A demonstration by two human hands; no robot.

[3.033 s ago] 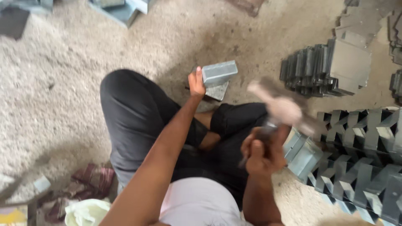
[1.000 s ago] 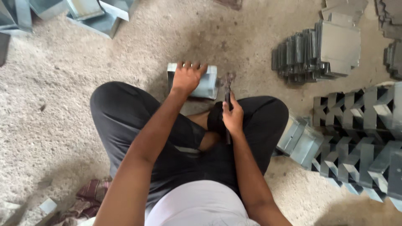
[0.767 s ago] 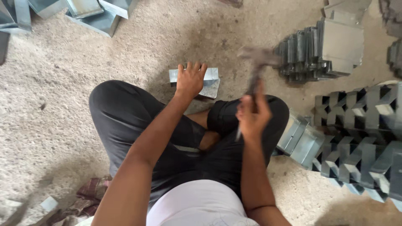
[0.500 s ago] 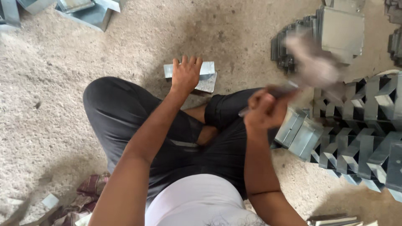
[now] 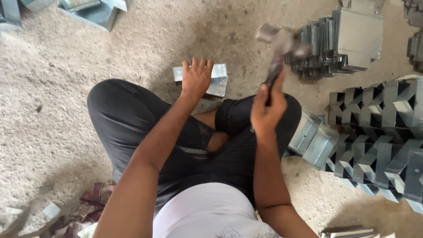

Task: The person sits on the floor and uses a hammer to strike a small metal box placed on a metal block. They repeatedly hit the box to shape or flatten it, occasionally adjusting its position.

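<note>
This is a rough metalworking workshop where the work is done on the ground. The floor (image 5: 66,110) is bare, gritty concrete, dusty and stained. Right of the seated person's knee, rows of folded sheet-metal brackets (image 5: 379,132) lie nested together in quantity; beyond them, farther from the person, stands a stack of flat metal pieces (image 5: 339,44). More folded sheet metal (image 5: 92,11) lies at the far left. A hammer (image 5: 280,48) is raised over a metal box (image 5: 211,79) set on the floor before the knee.
</note>
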